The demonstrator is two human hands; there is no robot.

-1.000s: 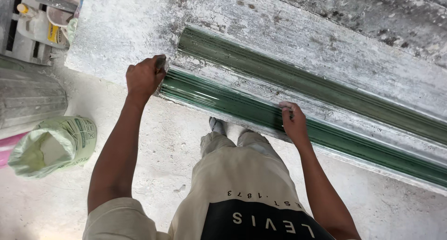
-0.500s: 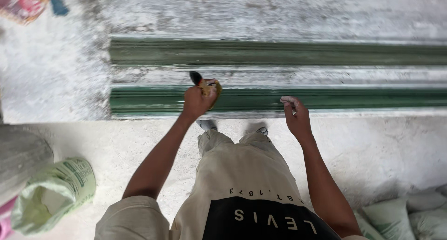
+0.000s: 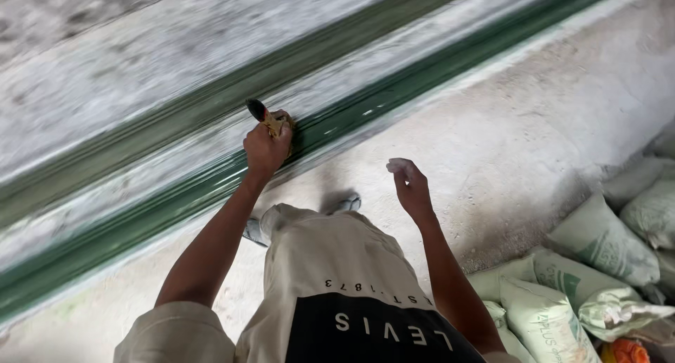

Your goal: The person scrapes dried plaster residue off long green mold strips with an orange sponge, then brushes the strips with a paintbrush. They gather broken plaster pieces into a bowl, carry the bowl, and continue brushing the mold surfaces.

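Gripping a paintbrush [image 3: 264, 118] in a closed fist, the left hand [image 3: 267, 149] presses it against the near green strip [image 3: 365, 110], a long moulded band with a wet gloss that runs slantwise across the view along the edge of a rough grey slab [image 3: 140, 67]. The brush shows a dark handle end with a reddish tip poking up from the fist and a yellowish part just under the fingers; its bristles are hidden — probably against the strip, though blur makes that hard to confirm. A second, duller green strip [image 3: 211, 99] lies parallel further up the slab, with a pale, streaky band between the two. The right hand [image 3: 411, 187] hangs free above the dusty floor [image 3: 534, 124], loosely curled and holding nothing, its fingertips smeared whitish. Pale green sacks [image 3: 598, 250] are heaped at the lower right — well apart from both hands.
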